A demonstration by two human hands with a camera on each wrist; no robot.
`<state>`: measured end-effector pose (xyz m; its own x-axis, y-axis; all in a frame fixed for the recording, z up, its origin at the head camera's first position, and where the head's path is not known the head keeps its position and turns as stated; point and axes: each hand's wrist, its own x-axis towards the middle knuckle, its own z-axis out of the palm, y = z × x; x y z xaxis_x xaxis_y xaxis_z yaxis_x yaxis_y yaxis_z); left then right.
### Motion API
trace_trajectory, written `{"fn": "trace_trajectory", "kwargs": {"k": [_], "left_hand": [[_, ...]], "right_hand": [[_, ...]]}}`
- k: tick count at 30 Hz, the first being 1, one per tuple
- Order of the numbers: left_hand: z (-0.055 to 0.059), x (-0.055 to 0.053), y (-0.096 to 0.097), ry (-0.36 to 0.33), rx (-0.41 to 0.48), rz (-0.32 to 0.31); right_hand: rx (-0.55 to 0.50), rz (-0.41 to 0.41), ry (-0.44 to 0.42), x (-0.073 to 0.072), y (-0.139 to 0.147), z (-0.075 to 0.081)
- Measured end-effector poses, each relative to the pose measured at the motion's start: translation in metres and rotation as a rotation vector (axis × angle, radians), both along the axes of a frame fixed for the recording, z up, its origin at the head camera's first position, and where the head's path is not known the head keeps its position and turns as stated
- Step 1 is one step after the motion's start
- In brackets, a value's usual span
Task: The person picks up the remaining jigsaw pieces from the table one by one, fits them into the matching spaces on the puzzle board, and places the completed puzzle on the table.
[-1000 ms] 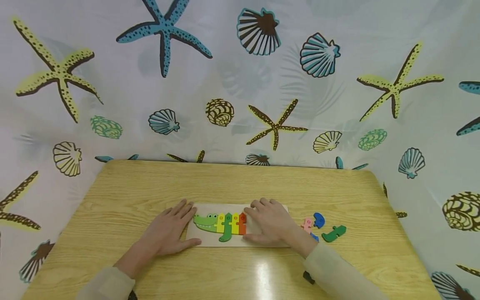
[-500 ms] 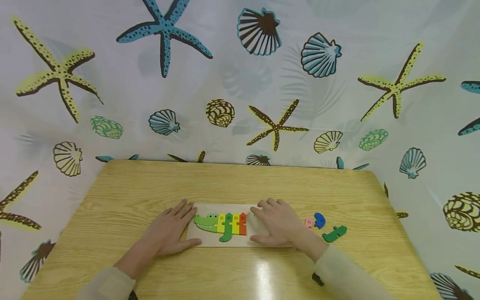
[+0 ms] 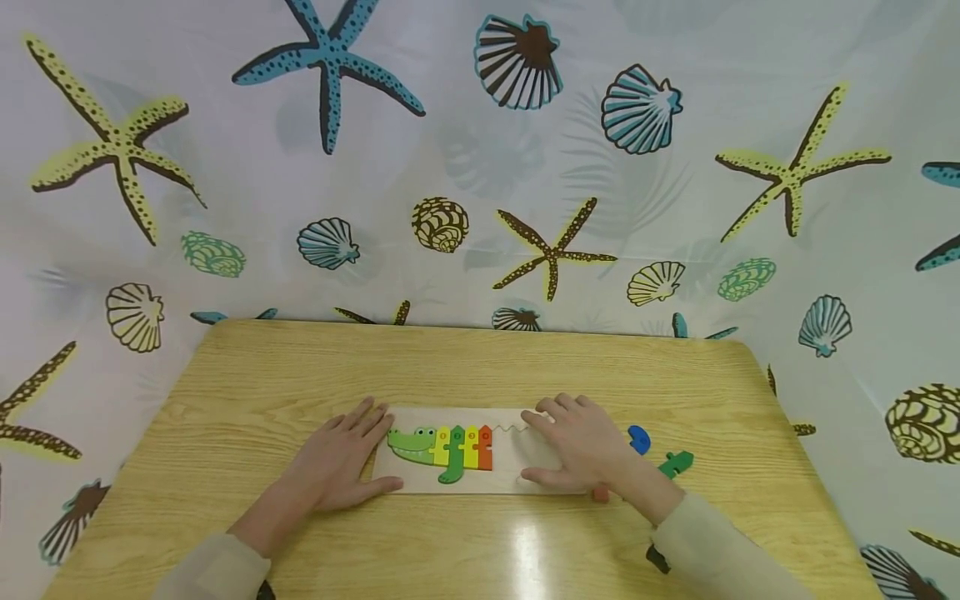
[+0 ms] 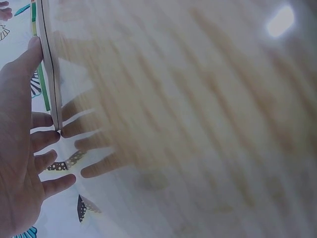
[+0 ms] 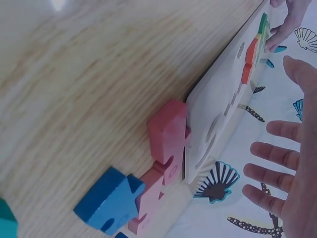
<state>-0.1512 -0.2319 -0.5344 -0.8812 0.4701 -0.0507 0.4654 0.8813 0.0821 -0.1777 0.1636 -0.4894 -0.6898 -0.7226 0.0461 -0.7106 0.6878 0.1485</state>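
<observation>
Spreading at the nine o'clock end of the puzzle board (image 3: 507, 457) in the head view, your left hand (image 3: 339, 462) grips nothing; your right hand (image 3: 579, 443), relaxed and empty, is at three. In the left wrist view, your thumb (image 4: 34, 52) points toward one. In the right, your fingers (image 5: 277, 153) extend toward ten, a pink piece (image 5: 147, 202) at six.

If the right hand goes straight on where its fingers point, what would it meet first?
Past the far edge of the board, the right hand would probably meet the patterned curtain behind the table; the hand's height is unclear.
</observation>
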Motion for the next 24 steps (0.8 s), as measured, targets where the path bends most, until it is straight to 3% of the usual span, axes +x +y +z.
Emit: {"fn": "trace_trajectory", "kwargs": {"k": [10,24], "left_hand": [[0.0,0.001,-0.001,0.001,-0.004,-0.001],[-0.001,0.001,-0.001,-0.01,0.002,0.001]], "right_hand": [[-0.048,0.004,0.057,0.001,0.016,-0.001],[-0.081,-0.059,-0.009,0.005,0.04,-0.005]]}}
